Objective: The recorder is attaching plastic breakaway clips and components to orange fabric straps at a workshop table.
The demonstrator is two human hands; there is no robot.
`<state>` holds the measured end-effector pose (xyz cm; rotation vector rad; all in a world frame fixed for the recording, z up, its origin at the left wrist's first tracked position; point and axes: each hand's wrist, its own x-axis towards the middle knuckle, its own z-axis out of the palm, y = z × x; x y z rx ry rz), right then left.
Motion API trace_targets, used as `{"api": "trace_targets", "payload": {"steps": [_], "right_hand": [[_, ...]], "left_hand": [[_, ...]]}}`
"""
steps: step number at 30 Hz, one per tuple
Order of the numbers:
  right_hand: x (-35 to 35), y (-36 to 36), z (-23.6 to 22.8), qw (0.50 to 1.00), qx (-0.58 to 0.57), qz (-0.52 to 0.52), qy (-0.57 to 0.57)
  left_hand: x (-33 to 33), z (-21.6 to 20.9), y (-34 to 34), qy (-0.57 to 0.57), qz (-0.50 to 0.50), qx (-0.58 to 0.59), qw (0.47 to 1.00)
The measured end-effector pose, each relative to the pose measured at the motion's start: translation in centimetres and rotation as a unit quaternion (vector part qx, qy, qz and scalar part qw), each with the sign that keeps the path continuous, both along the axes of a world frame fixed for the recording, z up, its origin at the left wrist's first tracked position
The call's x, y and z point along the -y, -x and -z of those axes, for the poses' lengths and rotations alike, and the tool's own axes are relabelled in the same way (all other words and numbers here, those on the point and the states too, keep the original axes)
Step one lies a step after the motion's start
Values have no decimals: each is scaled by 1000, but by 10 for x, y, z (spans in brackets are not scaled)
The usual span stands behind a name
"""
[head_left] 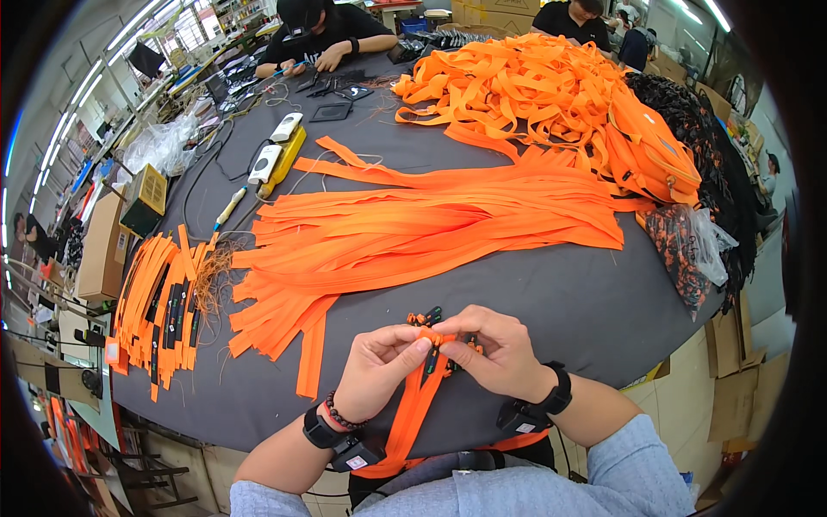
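Note:
Near the front edge of the table, both my hands meet with their fingertips close together. Thumb and index finger of my left hand (379, 366) are closed in a pinch on the upper end of an orange zipper tape (412, 422). My right hand (498, 355) pinches the same end from the other side; fingers partly cover the exact grip. The tape hangs down toward my lap. Small zipper sliders with black pulls (431, 369) show just below and between the fingers, and more lie on the table behind them. Beyond my hands spreads a large bundle of orange zipper tapes (388, 228).
A tangled heap of orange strips (525, 95) and an orange bag (650, 151) fill the back right. Nearby lies a plastic bag of small parts (685, 250). Orange and black strips (159, 297), a corded pen-like tool (228, 209) and a yellow power strip (282, 164) lie left. Co-workers sit opposite.

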<state>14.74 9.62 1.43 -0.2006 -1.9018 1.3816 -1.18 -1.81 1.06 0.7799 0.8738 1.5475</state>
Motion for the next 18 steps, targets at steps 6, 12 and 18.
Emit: {"api": "trace_targets", "payload": {"steps": [6,12,18], "right_hand": [[0,1,0,1000,0,16,-9],[5,3,4,999,-31,24,16],[7,4,6,998,-38,40,-26]], "left_hand": [[0,-1,-2,22,-20,12,999],[2,2,-4,26,-26,-6,999],[-2,-2,-6,7,-14,-57,998]]}}
